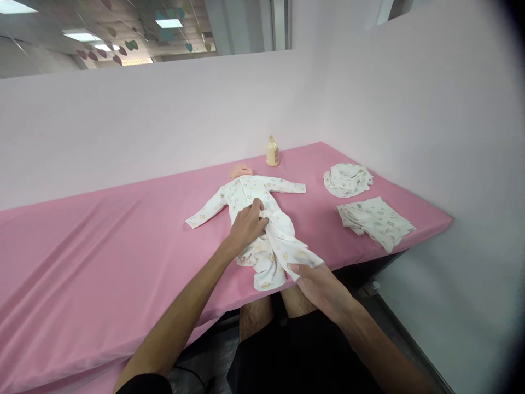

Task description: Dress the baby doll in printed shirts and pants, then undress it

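A baby doll (241,171) lies on its back, head toward the wall, dressed in white printed baby clothes (246,189). Both sleeves stretch out sideways. At the waist, my left hand (249,223) is closed, pinching the cloth between thumb and fingers. My right hand (315,282) grips the lower end of one trouser leg, drawing it out toward the table's front edge; part of its fingers is hidden by the cloth. The other trouser leg (268,271) lies crumpled beside it. Whether the doll's legs are inside the cloth I cannot tell.
A pink sheet (135,235) covers the table, which stands against a white wall. A cream pump bottle (272,152) stands at the back. On the right lie a crumpled printed cloth (348,179) and a folded printed cloth (377,219). My legs are at the front edge.
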{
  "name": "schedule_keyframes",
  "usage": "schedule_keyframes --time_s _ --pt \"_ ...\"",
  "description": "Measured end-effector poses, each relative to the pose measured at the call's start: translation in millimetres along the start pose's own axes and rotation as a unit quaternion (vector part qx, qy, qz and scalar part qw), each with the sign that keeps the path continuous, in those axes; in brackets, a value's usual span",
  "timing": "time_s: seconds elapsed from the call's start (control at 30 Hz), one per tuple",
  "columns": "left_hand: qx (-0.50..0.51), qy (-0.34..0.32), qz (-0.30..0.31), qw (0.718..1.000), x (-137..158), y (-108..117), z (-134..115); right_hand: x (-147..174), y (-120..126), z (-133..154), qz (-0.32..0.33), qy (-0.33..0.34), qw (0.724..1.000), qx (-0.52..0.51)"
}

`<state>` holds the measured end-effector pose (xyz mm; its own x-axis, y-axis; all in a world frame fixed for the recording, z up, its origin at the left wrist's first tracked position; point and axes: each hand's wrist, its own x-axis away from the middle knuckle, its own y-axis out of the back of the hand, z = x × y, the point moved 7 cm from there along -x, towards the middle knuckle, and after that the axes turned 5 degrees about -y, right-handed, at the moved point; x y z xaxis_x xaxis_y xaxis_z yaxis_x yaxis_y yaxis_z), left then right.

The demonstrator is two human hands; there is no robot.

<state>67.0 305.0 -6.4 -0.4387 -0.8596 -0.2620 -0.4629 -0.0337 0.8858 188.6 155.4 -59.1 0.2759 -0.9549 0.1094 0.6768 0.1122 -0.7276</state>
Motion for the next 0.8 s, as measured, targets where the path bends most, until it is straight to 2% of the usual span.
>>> schedule_keyframes --time_s 0.1,0.17,0.2,0.3,0.33,0.4,0.5,0.6,0.73,0.8 --pt "-0.015 -0.002 -0.038 0.999 -4.5 7.4 8.3 15.2 17.0 1.1 0.003 -0.025 0.995 0.094" --pt "-0.021 -0.004 -0.045 0.999 -6.0 8.9 12.0 16.6 40.1 12.8 -0.040 -0.025 0.981 0.190" --pt "-0.022 -0.004 -0.045 0.999 -6.3 8.9 13.2 13.3 52.1 25.3 -0.075 0.002 0.968 0.241" --pt "-0.006 -0.018 -0.035 0.999 -6.5 5.5 13.3 -12.0 76.1 70.3 -0.194 0.122 0.905 0.357" --pt "0.002 -0.027 -0.027 0.999 -6.3 3.3 12.5 -26.9 77.1 78.7 -0.198 0.139 0.895 0.375" --pt "0.012 -0.041 -0.011 0.999 -5.4 -1.0 11.8 -64.1 70.7 79.7 -0.136 0.121 0.895 0.408" --pt "0.016 -0.045 -0.005 0.999 -2.3 -4.4 14.9 -109.7 54.6 61.3 0.021 0.060 0.902 0.427" --pt "0.018 -0.051 -0.011 0.998 1.8 -5.4 18.2 -132.4 54.1 51.9 0.082 0.031 0.890 0.448" --pt "0.019 -0.046 -0.011 0.999 4.6 -6.4 20.5 -148.4 60.4 52.5 0.135 -0.011 0.844 0.519" --pt "0.022 -0.038 -0.009 0.999 5.1 -7.2 20.8 -157.7 61.3 57.1 0.150 -0.011 0.809 0.568"
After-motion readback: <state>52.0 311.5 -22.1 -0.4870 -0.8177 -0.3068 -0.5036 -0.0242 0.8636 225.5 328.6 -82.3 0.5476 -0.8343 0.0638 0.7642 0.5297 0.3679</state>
